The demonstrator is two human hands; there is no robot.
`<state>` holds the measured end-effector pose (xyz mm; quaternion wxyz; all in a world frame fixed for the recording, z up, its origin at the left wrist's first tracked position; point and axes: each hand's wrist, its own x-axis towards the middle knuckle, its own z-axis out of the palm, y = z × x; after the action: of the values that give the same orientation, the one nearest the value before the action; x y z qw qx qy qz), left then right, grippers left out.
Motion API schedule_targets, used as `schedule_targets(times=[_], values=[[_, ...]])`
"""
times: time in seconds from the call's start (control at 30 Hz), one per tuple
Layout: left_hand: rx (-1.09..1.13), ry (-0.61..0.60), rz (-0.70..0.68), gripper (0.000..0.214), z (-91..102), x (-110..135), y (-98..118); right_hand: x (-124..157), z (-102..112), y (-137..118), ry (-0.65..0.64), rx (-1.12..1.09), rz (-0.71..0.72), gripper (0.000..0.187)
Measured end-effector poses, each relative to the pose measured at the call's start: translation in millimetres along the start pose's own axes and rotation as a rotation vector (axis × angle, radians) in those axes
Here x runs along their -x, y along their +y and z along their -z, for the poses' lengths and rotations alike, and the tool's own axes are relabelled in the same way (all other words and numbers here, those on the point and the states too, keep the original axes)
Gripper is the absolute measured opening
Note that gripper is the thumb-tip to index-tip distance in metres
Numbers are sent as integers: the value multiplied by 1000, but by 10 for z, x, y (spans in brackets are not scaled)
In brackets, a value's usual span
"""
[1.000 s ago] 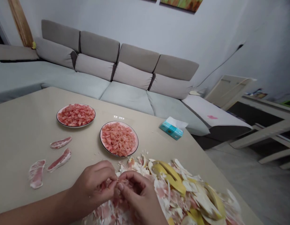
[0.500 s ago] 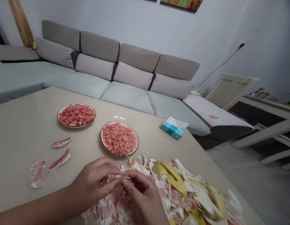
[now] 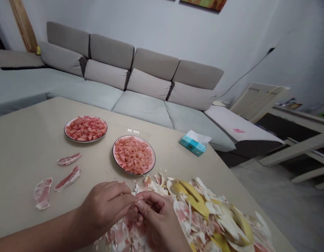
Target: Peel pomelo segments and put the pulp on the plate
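Already, the upper plate (image 3: 85, 141) and nearer plate (image 3: 132, 173) sit heaped with pink pulp (image 3: 132, 155) at center frame; left hand (image 3: 106, 208) and right hand (image 3: 158, 218) pinch a shred (image 3: 138, 202) above the peel heap (image 3: 203, 217), lower right.

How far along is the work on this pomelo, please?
Done: the plates are full of pink pulp, and the peel lies heaped. In hand: the left hand and right hand pick at a bit of flesh. Left: three segments on the table, so it looks nearly finished.
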<state>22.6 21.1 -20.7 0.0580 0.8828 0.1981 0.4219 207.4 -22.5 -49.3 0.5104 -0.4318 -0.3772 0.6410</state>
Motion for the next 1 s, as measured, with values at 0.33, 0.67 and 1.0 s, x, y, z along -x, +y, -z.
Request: schedule_targets(times=[0.33,0.67,1.0], values=[[105,-98,134,16,-35,30,12,6,-10,-12,-67,24,-46,29],[328,-84,209,13,44,-32,-46,47,-19,-68,-114,133,-15,25],[251,-208,82,20,120,-49,-92,19,2,-61,-84,19,-59,28]])
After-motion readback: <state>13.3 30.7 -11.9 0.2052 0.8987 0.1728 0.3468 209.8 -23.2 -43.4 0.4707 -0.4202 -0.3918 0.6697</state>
